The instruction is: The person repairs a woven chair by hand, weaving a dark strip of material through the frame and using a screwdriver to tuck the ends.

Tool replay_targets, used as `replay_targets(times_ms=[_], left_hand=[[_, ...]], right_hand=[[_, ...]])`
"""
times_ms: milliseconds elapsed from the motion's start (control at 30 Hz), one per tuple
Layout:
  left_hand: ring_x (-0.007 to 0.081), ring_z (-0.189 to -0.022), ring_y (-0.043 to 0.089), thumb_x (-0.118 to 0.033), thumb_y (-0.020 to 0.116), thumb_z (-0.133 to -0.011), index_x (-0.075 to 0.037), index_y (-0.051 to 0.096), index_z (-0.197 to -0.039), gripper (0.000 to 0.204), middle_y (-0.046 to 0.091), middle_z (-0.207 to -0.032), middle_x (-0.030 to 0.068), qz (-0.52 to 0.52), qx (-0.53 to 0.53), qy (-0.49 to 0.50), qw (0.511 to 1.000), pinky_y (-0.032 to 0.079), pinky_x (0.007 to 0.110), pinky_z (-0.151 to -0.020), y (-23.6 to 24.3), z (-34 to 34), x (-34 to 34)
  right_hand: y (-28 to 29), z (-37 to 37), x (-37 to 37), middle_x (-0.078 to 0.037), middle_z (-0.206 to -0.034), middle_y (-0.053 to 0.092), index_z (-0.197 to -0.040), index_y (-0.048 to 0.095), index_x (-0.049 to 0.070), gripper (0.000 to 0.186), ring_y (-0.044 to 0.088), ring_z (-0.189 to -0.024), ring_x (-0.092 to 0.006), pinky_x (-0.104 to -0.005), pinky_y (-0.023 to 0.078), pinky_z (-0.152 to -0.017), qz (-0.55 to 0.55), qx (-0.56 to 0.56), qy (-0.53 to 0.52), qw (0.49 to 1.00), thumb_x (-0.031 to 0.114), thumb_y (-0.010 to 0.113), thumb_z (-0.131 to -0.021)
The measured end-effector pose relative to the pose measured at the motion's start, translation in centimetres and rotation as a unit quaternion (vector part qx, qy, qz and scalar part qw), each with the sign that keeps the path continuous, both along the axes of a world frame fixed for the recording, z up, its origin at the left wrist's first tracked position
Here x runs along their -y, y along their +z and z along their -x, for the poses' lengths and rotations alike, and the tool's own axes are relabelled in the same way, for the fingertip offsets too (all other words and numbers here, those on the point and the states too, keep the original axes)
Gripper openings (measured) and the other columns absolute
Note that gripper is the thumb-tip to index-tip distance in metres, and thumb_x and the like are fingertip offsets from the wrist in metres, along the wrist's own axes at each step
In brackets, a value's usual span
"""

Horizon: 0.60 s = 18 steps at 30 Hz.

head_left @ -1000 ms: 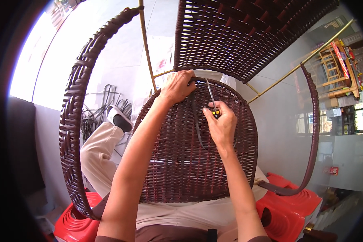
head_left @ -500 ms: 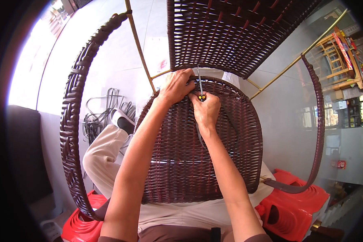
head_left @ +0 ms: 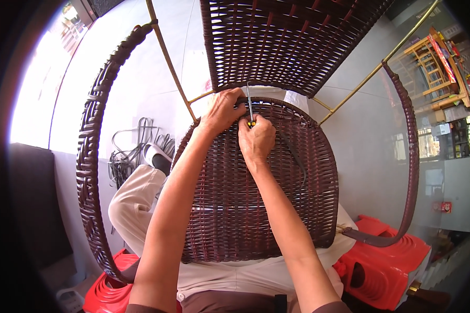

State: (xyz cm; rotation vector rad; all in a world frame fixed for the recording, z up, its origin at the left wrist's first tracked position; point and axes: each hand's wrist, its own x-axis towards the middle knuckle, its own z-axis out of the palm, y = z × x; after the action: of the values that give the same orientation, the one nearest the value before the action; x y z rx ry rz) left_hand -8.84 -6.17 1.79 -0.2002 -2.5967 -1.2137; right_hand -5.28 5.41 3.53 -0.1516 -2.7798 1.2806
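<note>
A dark brown woven chair seat (head_left: 261, 208) fills the middle, below the woven backrest (head_left: 279, 39). My left hand (head_left: 222, 112) has its fingers curled over the seat's back rim, left of the screwdriver. My right hand (head_left: 257, 140) is closed on the black-and-yellow handle of a screwdriver (head_left: 249, 104), just below that rim. The metal shaft points up, across the rim. A loose dark strip (head_left: 296, 159) lies on the seat to the right of my right hand. What my left fingertips pinch, if anything besides the rim, is hidden.
A woven arm loop (head_left: 90, 156) and a thinner one (head_left: 410, 151) flank the seat, with brass-coloured rods (head_left: 371, 81). Red plastic stools (head_left: 381, 268) flank my legs. A tangle of strips (head_left: 141, 143) and a shoe (head_left: 158, 154) are at left, wooden frames (head_left: 433, 73) at upper right.
My right hand has moved up and left toward my left hand, and the screwdriver now stands nearly vertical over the rim. My left hand still grips the rim.
</note>
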Motion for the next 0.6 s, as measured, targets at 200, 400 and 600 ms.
replay_targets(times_ms=[200,400,600], left_hand=[[0.0308,-0.068,0.056,-0.009,0.058,-0.07,0.004,0.055,-0.082,0.018,0.058,-0.075,0.0171,0.0,-0.021,0.004,1.0,0.044,0.038,-0.065,0.0,-0.1,0.0],[0.0273,-0.069,0.06,-0.012,0.06,-0.07,0.004,0.058,-0.086,0.022,0.061,-0.077,0.0176,-0.031,0.066,-0.002,0.997,0.046,0.036,-0.066,1.4,-0.4,0.0],[0.0261,-0.07,0.061,-0.014,0.062,-0.07,0.004,0.059,-0.088,0.025,0.062,-0.079,0.0172,-0.023,0.075,-0.001,0.997,0.047,0.035,-0.067,1.5,-0.3,0.2]], right_hand=[[0.3,0.2,0.2,-0.018,-0.064,0.061,-0.075,0.065,0.003,0.021,0.061,-0.063,-0.0349,-0.0429,0.046,-0.059,0.006,0.008,0.014,1.0,0.024,0.061,-0.073],[0.5,0.5,0.5,-0.017,-0.064,0.061,-0.071,0.063,0.002,0.021,0.06,-0.064,-0.0361,-0.0448,0.045,-0.06,0.007,0.009,-0.006,1.0,0.023,0.06,-0.073],[0.2,0.8,0.8,-0.018,-0.065,0.061,-0.068,0.062,0.001,0.021,0.06,-0.064,-0.0367,-0.0459,0.044,-0.06,0.021,0.011,-0.013,1.0,0.022,0.06,-0.074]])
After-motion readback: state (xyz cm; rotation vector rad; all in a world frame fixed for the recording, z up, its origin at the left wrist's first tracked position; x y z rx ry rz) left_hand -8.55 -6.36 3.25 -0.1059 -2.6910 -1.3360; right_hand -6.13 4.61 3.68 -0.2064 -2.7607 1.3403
